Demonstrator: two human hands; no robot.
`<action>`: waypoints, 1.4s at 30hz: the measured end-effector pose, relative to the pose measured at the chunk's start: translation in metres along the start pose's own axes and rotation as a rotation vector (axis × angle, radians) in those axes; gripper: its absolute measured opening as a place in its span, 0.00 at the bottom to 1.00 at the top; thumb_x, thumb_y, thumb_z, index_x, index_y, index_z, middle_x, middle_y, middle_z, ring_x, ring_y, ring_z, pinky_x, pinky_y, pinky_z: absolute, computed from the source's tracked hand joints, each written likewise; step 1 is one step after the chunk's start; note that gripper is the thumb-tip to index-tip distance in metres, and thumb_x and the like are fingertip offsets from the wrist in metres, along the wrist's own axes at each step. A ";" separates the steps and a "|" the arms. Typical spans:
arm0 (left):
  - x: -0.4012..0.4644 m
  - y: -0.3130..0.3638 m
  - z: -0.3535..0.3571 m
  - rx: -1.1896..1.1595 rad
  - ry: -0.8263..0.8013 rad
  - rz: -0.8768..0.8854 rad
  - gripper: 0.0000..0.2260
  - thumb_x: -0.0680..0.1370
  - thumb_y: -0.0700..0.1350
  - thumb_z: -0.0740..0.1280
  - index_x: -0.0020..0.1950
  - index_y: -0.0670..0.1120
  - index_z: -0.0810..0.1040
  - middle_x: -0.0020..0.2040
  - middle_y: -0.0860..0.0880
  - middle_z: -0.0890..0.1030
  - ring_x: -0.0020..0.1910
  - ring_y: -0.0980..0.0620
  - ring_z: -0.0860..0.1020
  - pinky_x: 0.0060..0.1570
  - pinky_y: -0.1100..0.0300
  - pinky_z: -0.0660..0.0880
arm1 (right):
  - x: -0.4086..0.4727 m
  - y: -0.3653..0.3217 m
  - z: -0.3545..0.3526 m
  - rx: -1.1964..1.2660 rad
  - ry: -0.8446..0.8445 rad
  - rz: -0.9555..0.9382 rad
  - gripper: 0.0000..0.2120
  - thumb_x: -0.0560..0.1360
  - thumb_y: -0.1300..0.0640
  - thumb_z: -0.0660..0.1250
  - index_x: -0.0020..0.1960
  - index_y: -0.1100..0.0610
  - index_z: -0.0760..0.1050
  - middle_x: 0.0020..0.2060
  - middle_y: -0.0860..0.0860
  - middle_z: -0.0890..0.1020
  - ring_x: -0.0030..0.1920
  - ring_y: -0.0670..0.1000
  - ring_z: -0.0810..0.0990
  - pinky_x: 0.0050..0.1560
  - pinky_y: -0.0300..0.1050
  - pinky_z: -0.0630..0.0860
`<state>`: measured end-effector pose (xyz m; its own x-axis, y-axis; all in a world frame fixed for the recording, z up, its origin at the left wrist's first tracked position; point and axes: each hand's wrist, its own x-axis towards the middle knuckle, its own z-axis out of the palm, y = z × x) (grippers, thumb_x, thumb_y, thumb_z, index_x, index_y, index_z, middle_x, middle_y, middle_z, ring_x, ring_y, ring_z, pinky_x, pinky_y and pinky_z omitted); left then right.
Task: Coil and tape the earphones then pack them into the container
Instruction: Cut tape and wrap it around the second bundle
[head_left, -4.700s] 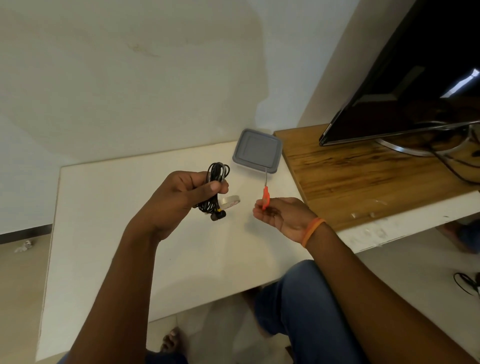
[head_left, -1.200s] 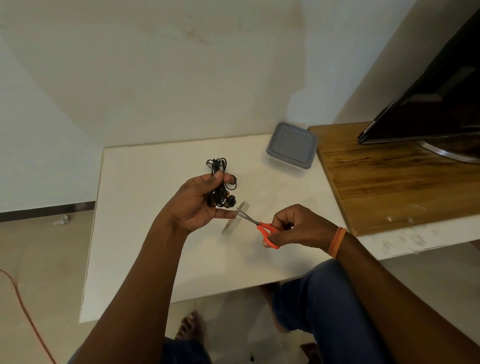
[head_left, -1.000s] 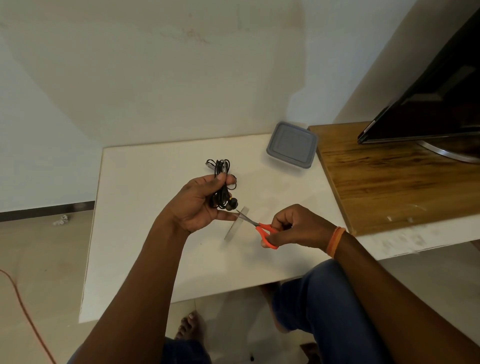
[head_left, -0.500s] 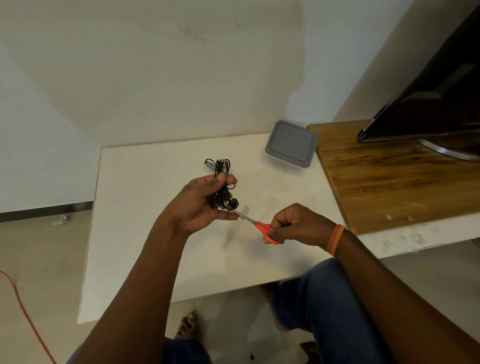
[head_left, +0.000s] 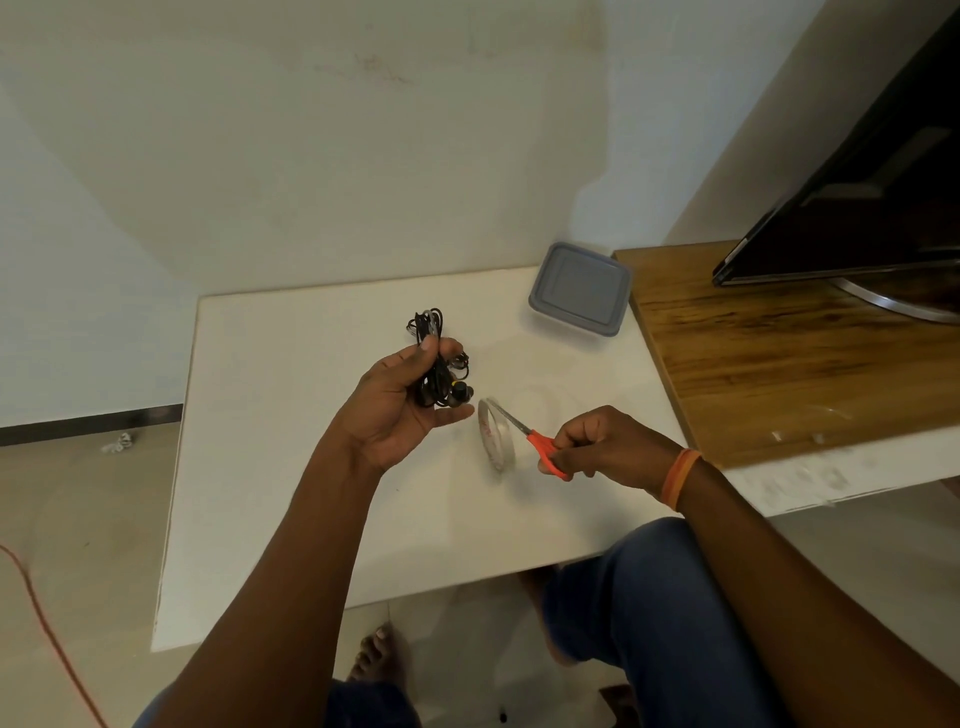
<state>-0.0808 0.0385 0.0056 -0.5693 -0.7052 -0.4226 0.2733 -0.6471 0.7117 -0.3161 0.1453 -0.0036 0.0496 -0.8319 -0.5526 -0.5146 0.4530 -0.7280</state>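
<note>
Head view: your left hand grips the coiled black earphones above the white tabletop. Your right hand holds orange-handled scissors, blades at the clear tape roll. Lidded grey container sits at the tabletop's far right corner.

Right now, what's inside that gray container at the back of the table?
Cannot tell. The container sits with its gray lid on, covering whatever is inside. The earphones are not in it: the left hand holds them coiled, above the table.
</note>
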 end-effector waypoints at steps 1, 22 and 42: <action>0.001 0.000 -0.001 0.005 0.009 0.009 0.11 0.75 0.50 0.65 0.44 0.46 0.83 0.37 0.47 0.81 0.37 0.45 0.79 0.63 0.33 0.68 | 0.000 0.005 -0.003 0.002 0.026 -0.005 0.08 0.73 0.55 0.73 0.45 0.61 0.84 0.43 0.56 0.85 0.44 0.56 0.82 0.42 0.41 0.78; 0.020 -0.010 0.022 0.148 0.128 0.042 0.09 0.79 0.46 0.66 0.48 0.41 0.82 0.47 0.44 0.77 0.38 0.52 0.81 0.55 0.47 0.79 | 0.024 0.034 -0.030 -0.742 0.638 0.400 0.19 0.77 0.44 0.66 0.55 0.60 0.79 0.50 0.57 0.81 0.50 0.58 0.82 0.48 0.49 0.78; 0.015 -0.013 0.015 0.232 0.169 -0.007 0.09 0.78 0.48 0.67 0.48 0.44 0.84 0.42 0.47 0.77 0.45 0.46 0.77 0.64 0.44 0.73 | 0.065 -0.002 0.026 -1.060 0.296 -0.342 0.13 0.76 0.62 0.65 0.60 0.57 0.76 0.60 0.57 0.75 0.58 0.62 0.72 0.51 0.53 0.68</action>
<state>-0.1042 0.0403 -0.0015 -0.4280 -0.7520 -0.5013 0.0741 -0.5820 0.8098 -0.2896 0.0982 -0.0484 0.1947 -0.9655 -0.1730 -0.9809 -0.1911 -0.0369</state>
